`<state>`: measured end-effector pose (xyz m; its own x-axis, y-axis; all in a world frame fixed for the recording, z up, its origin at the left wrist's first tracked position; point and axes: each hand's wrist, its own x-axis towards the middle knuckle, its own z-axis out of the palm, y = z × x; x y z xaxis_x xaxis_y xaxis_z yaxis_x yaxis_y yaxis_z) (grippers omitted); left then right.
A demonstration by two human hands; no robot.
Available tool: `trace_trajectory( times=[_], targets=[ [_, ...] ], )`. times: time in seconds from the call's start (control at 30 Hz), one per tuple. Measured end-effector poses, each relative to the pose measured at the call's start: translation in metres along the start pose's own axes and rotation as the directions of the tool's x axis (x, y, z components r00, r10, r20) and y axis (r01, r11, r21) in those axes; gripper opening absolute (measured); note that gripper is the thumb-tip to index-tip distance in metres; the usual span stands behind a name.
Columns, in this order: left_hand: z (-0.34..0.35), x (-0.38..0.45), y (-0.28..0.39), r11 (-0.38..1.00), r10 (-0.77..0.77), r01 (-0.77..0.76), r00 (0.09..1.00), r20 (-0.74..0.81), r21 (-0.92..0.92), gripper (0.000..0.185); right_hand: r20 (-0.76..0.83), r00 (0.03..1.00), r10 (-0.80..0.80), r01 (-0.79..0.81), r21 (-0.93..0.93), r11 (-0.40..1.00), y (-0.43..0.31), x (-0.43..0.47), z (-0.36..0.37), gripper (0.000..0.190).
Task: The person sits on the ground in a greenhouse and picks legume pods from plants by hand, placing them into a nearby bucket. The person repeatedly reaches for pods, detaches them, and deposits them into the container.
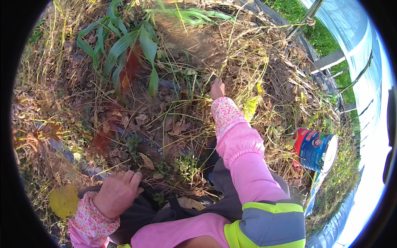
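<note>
My right hand [217, 89] reaches forward among dry, yellowing plant stems [225, 63]. Its fingertips meet the base of a stem, but the fingers are mostly hidden, so I cannot tell if they grip it. Close to my body, my left hand [119, 192] rests over my dark trouser leg with the fingers curled in and nothing visible in them. Dead leaves and straw-like stalks [176, 124] cover the ground between my hands. A yellow-green leaf [252, 107] hangs just right of my right wrist.
Green long-bladed plants [124, 46] grow ahead on the left. A blue and red printed bucket [314, 150] lies tilted at the right. Beyond it run plastic sheeting [364, 34] and wooden posts [328, 61]. A large yellow leaf [64, 201] is beside my left sleeve.
</note>
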<state>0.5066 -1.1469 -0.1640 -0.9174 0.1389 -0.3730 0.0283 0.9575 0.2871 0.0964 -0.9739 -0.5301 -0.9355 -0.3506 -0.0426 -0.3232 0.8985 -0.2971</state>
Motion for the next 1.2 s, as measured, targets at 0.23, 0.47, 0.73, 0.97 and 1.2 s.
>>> trace_trajectory(
  times=[0.23, 0.47, 0.73, 0.97, 1.2],
  targets=[
    [0.001, -0.015, 0.013, 0.998, 0.056, -0.056, 0.998, 0.012, 0.043, 0.03, 0.406, 0.825, 0.393, -0.551, 0.734, 0.397, -0.004, -0.1, 0.006, 0.043],
    [0.002, -0.015, 0.019, 0.985, 0.16, -0.158, 0.987, -0.025, 0.061, 0.028, -0.1, 0.972, 0.214, -0.124, 0.557, 0.821, -0.023, -0.183, -0.011, 0.037],
    [-0.003, 0.003, 0.012, 0.978, 0.173, -0.181, 0.982, -0.08, -0.106, 0.032, -0.182, 0.971, 0.153, -0.029, 0.549, 0.835, -0.061, -0.237, -0.061, 0.03],
    [0.02, 0.064, -0.001, 0.922, 0.024, -0.136, 0.955, -0.297, -0.363, 0.028, -0.273, 0.962, 0.016, 0.157, 0.601, 0.784, -0.083, -0.265, -0.12, 0.024],
    [0.073, 0.194, -0.04, 0.047, -0.119, 0.146, 0.983, 0.14, -0.988, 0.041, -0.029, 0.965, -0.261, 0.246, 0.451, 0.858, -0.116, -0.302, -0.143, 0.024]
  ],
)
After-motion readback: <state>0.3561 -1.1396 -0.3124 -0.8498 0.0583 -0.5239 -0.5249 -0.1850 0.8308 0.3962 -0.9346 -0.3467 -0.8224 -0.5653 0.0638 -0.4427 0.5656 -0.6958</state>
